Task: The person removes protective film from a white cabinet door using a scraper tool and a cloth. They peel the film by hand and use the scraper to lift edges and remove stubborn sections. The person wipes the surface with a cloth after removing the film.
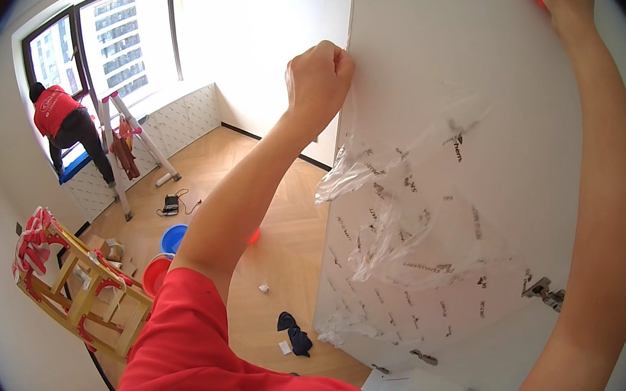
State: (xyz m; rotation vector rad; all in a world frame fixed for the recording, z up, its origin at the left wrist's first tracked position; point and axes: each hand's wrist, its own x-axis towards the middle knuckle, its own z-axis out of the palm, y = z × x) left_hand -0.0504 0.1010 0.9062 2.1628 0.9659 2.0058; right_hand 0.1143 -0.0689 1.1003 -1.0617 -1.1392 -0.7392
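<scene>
My left hand (319, 82) is a closed fist at the free edge of a white cabinet door (425, 45), with clear film at its fingers. From there, crumpled protective film (399, 206) with printed marks hangs loose across the door's lower part. High at the top right, my right hand (562, 6) is partly cut off by the picture's rim, with a small red thing at its fingers. A metal hinge (546, 293) stands out at the door's right side.
A person in a red shirt (59, 111) leans at the window beside a stepladder (119, 154). A yellow ladder (85, 285), a blue basin (173, 238), a red bucket (156, 275) and dark cloth (296, 334) are below on the wooden floor.
</scene>
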